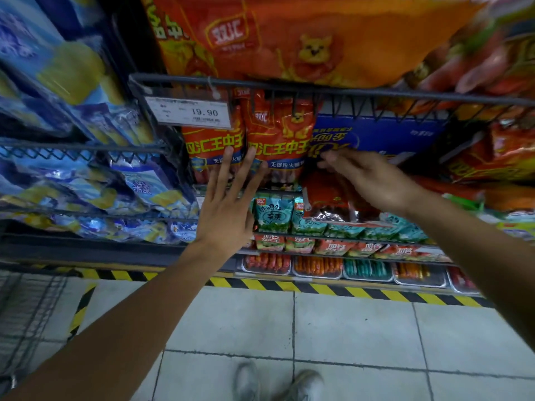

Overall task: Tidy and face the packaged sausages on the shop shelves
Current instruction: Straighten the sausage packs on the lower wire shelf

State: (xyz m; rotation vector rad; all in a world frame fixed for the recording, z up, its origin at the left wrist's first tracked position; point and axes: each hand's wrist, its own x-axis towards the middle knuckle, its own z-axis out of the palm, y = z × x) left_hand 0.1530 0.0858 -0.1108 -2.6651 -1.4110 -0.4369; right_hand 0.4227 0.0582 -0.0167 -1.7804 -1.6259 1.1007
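Shop aisle with wire shelves crammed full of snack packs, tiled floor and hazard tape down at 6 o'clock. Biggest thing is the huge orange sausage bag at 12, sitting on the top rack. Below it, two red sausage packs stand side by side in the middle, with a blue box at their 3 o'clock and a price tag at 10.

Left hand is flat and spread, fingertips pressing the fronts of the red packs, holding nothing. Right hand has its fingers curled at the blue box's lower edge; can't tell if it's actually pinching anything.

Risk, I'd say: the loose red pack lying tilted under the right wrist could slide off onto the green packets if bumped.
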